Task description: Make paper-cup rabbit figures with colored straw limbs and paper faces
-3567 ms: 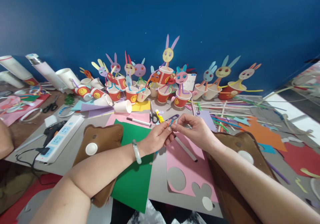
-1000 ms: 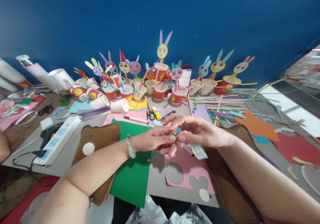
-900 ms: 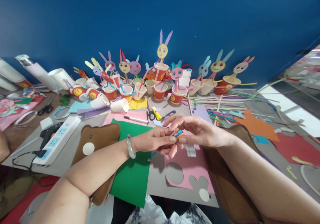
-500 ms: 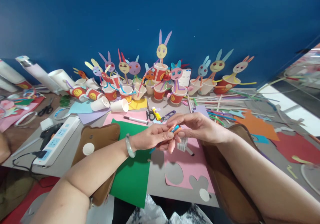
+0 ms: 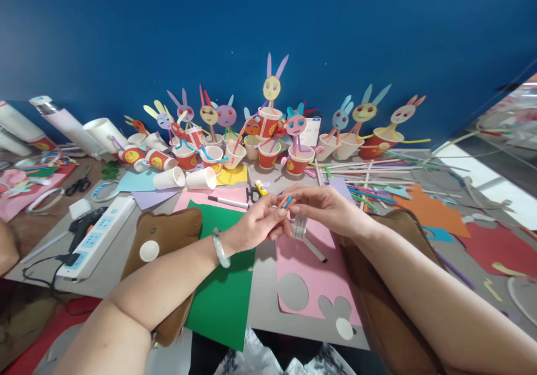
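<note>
Both my hands meet above the table's middle. My left hand (image 5: 265,221), with a pale bangle on the wrist, is closed around a small orange-and-blue piece (image 5: 287,202); its exact kind is hard to make out. The fingers of my right hand (image 5: 319,207) close on the piece's other side. Just below the right fingers is a small see-through sheet or packet (image 5: 299,227); whether it is held cannot be told. Beneath lie green paper (image 5: 222,291) and pink paper (image 5: 310,263) with cut-out holes, with a white marker (image 5: 314,249) on the pink.
Paper cups with rabbit-faced figures (image 5: 268,154) line the blue wall. Scissors (image 5: 254,194), a glue stick (image 5: 260,186) and another marker (image 5: 229,202) lie beyond my hands. Pipe cleaners (image 5: 364,196) spread at right. Brown pads (image 5: 168,235) flank the papers; a power strip (image 5: 98,238) sits left.
Both hands have moved slightly up and away from me, still together on the small piece. More of the marker on the pink paper now shows.
</note>
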`<state>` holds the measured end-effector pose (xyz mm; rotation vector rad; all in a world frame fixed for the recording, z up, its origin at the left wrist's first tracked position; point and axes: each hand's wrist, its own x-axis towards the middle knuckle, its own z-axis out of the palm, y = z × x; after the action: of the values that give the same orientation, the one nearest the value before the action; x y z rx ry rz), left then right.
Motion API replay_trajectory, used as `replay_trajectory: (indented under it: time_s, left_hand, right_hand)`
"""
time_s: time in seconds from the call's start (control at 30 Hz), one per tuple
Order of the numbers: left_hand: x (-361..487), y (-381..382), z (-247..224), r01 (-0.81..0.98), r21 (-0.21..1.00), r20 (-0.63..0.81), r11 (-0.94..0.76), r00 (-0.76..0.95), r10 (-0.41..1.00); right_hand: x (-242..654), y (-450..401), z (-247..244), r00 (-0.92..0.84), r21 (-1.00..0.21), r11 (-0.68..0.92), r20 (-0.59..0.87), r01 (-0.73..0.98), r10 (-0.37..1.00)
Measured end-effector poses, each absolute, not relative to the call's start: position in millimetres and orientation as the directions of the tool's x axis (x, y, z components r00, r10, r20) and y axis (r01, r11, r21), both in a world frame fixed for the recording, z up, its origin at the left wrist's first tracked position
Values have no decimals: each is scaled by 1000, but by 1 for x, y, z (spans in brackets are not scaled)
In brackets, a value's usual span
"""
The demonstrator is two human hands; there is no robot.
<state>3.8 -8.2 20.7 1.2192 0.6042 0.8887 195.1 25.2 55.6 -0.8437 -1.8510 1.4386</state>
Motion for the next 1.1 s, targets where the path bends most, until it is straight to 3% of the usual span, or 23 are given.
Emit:
replay_trajectory:
  time_s: [0.37,0.5,0.73,0.97,1.1]
  left_hand:
    - [5,-7,16,-244,970,126,-10,463,877]
    - [4,-6,17,-256,967,113,9,460,881]
    - [2,-4,17,-241,969,74,42,454,888]
    - [3,-4,19,-239,970,57,49,417,907]
    - [3,-3,18,-268,963,107,-9,357,928]
  right_hand:
    - [190,27,45,-543,-987,139,76,76,836]
    - [192,29,43,-518,-960,228,114,163,848]
    - [194,30,48,-485,-836,421,222,353,846]
    - [193,28,46,-405,-704,511,334,493,851]
    - [193,24,46,-369,-580,580,450,573,813]
